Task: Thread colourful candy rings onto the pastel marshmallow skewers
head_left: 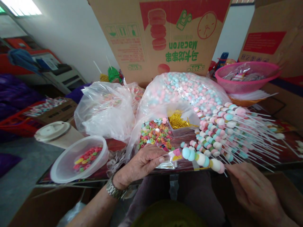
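Note:
My left hand (139, 164) pinches a small clear plastic sleeve (174, 156) with a pink-and-yellow label, which sits at the tip of a pastel candy skewer (201, 159). The skewer carries blue, white and pink marshmallow-like pieces. My right hand (253, 189) is at the skewer's lower end, its fingertips on or very near the thin stick. Behind lies a fan of similar skewers (227, 132). A large plastic bag of loose pastel candies (184, 91) stands beyond them, with colourful ring candies (155, 134) and gold twist ties (177, 121) near my left hand.
A round plastic tub of ring candies (79, 159) sits at the table's near left edge, beside a white-lidded cup (54, 134). Bulging plastic bags (105, 110), a pink basket (246, 77) and printed cardboard box flaps (161, 37) stand behind.

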Demonstrator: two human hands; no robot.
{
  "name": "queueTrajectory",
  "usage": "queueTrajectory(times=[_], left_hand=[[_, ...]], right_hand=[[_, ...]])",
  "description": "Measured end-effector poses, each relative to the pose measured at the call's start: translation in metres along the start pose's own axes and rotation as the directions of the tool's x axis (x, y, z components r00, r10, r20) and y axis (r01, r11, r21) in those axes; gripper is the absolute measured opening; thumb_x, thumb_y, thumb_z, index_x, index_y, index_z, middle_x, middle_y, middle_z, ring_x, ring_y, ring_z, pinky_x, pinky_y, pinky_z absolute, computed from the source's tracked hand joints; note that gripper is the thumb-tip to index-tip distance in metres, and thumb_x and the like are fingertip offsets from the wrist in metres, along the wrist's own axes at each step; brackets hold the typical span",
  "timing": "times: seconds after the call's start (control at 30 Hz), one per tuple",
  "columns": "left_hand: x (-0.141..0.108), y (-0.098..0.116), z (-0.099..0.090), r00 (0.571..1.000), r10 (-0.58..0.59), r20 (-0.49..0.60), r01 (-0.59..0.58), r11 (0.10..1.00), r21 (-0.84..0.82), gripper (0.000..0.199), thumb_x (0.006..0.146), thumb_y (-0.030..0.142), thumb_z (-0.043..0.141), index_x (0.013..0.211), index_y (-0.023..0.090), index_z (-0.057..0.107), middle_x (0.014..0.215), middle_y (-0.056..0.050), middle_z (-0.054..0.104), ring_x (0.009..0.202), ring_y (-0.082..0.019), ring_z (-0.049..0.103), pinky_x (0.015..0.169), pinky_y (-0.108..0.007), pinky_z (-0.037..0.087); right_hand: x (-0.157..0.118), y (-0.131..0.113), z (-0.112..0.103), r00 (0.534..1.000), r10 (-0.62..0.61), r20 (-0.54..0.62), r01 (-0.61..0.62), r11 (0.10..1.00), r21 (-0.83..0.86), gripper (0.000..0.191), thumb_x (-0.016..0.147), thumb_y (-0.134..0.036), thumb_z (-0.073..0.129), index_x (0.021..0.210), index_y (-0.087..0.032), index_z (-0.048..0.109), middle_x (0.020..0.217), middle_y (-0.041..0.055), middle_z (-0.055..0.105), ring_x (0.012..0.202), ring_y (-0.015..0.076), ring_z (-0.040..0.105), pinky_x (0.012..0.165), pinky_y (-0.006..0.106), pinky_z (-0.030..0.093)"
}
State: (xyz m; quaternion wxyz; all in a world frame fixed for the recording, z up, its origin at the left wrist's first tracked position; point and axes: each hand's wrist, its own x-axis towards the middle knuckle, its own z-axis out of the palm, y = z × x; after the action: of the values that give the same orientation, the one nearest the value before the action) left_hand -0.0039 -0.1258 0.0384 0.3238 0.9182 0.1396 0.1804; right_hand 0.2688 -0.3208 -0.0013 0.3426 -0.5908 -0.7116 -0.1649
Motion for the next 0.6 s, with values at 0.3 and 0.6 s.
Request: queueTrajectory(times=[0.3,0.6], left_hand=[[0.007,0.003,-0.008,0.992,0.028,0.125,-0.041,0.994,0.100,0.024,0.093,0.025,0.044,0.107,0.020,0.064,0.097,-0.005,0.068,0.088,-0.017,0.059,0.085,-0.031,0.038],[0.022,0.006,-0.011,0.980,0.052,0.192,-0.078,0.989,0.130,0.031,0.095,0.032,0.039,0.100,0.019,0.067,0.089,-0.006,0.068,0.086,-0.017,0.059,0.083,-0.030,0.038]], right_hand=[[-0.006,0.012,-0.006,0.968,-0.119,0.222,0.100,0.990,0.095,0.024,0.088,-0.012,0.045,0.108,-0.017,0.057,0.083,0.0066,0.066,0.074,0.0179,0.061,0.067,0.031,0.047],[0.002,0.002,-0.001,0.918,0.103,0.383,-0.225,0.931,0.289,0.019,0.092,-0.016,0.041,0.102,-0.024,0.054,0.085,0.0019,0.065,0.078,0.0129,0.063,0.066,0.020,0.050]])
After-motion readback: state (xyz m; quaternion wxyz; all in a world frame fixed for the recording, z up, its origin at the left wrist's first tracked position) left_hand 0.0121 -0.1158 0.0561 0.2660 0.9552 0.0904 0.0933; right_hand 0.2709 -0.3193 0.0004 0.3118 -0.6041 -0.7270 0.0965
